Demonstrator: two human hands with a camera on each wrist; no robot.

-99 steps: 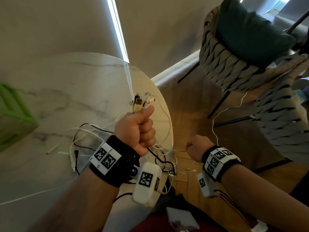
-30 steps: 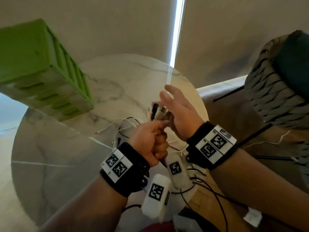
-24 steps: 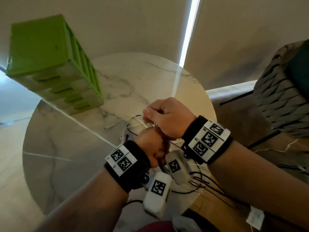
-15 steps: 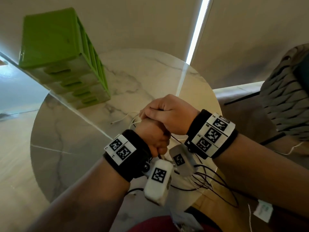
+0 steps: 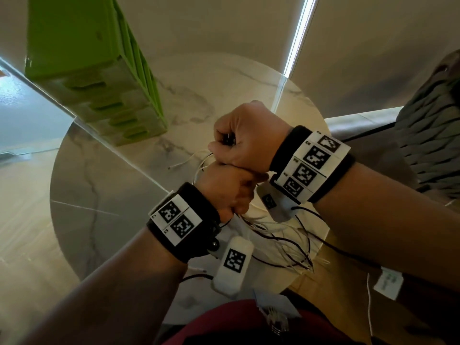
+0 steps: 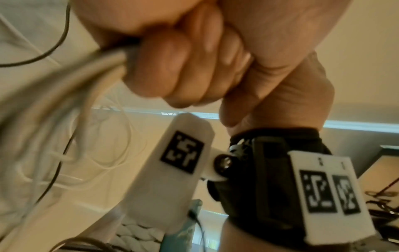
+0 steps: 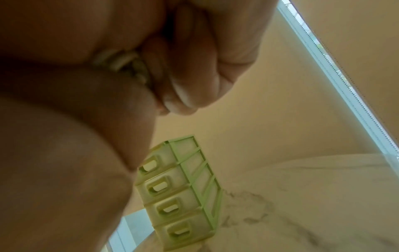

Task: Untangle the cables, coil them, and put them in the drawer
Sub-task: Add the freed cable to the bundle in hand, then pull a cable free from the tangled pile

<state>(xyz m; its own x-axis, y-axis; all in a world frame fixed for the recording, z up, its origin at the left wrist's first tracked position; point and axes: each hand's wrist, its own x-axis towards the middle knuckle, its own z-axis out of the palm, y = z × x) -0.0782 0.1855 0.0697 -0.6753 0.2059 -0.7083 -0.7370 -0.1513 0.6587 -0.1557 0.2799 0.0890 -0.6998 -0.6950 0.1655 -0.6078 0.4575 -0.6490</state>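
Observation:
Above the round marble table, both hands meet over a bundle of thin white and black cables. My left hand grips the bundle in a fist, and the strands hang down from it toward the table's near edge. The left wrist view shows the white cables leaving that fist. My right hand sits right on top of the left, fingers curled round the cable ends; pale plug ends show inside its closed fingers. A green drawer unit with several shut drawers stands at the table's far left, also visible as the drawer unit.
Loose white cable ends lie on the table just beyond the hands. A woven rope chair stands to the right on the wooden floor. A white tag hangs near my right forearm.
My right hand came over from the floor side and closed on the plug ends above my left fist. Both hands stay stacked together; the view has swung left toward the drawer unit.

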